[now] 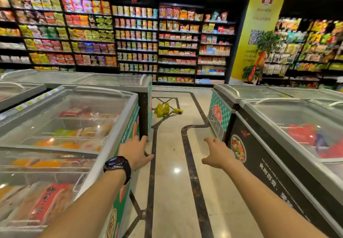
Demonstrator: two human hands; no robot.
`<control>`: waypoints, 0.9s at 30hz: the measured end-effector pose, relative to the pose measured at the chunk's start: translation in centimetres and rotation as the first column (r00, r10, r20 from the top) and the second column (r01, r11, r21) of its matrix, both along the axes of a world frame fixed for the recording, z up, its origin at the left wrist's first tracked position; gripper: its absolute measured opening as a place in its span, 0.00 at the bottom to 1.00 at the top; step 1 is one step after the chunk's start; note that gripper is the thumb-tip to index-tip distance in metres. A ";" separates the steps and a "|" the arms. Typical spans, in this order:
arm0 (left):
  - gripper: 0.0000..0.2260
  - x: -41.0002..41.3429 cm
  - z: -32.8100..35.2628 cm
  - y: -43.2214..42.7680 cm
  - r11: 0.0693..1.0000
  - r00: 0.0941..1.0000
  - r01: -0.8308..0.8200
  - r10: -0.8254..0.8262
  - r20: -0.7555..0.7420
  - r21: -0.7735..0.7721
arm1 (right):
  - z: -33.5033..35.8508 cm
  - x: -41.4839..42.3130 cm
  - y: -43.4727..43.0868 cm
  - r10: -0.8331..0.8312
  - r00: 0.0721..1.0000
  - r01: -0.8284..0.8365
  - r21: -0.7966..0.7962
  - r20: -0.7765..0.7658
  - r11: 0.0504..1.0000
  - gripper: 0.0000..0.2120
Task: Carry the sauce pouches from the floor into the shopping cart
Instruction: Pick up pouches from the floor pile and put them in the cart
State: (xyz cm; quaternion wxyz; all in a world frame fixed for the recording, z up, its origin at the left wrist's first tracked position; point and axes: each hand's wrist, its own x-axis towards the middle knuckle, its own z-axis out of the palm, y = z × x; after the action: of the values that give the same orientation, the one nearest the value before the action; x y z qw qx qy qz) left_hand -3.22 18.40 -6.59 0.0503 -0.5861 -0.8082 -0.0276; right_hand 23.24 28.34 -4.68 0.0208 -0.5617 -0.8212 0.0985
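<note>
pouches (pixel 165 110) on floor (pixel 172 191) btwn freezers (pixel 78 118), ahead of hands

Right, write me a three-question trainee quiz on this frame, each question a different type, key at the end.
1. True or false: the left hand is holding a pouch.
2. Multiple choice: the yellow sauce pouches are A) on a freezer lid, B) on the floor ahead, between the chest freezers, C) in a cart.
3. Fill in: the black watch is on the ____ wrist.

Key: 1 false, the left hand and the right hand both reach forward holding nothing; 2 B; 3 left.
</note>
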 end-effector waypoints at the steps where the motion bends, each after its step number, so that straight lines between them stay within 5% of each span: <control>1: 0.33 -1.0 -0.1 2.2 1.000 1.000 0.007 -0.007 0.005 -0.002 | 0.0 -0.9 1.9 -0.012 1.000 0.012 0.001 0.000 1.000 0.40; 10: 0.33 -8.3 -0.5 21.6 0.997 0.996 0.072 -0.071 0.046 -0.020 | -1.8 -8.3 19.8 -0.071 0.997 0.070 -0.039 -0.021 0.997 0.41; 27: 0.33 -18.7 -4.5 64.5 0.986 0.994 -0.042 0.057 0.090 -0.161 | -6.7 -19.9 65.9 -0.014 0.999 0.005 -0.168 -0.051 0.986 0.40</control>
State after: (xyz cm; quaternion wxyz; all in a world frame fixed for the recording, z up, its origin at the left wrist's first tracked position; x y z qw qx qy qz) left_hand -21.96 82.88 -11.08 -0.0341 -0.5661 -0.8236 0.0104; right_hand 3.32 94.28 -11.41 -0.0045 -0.5625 -0.8065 0.1818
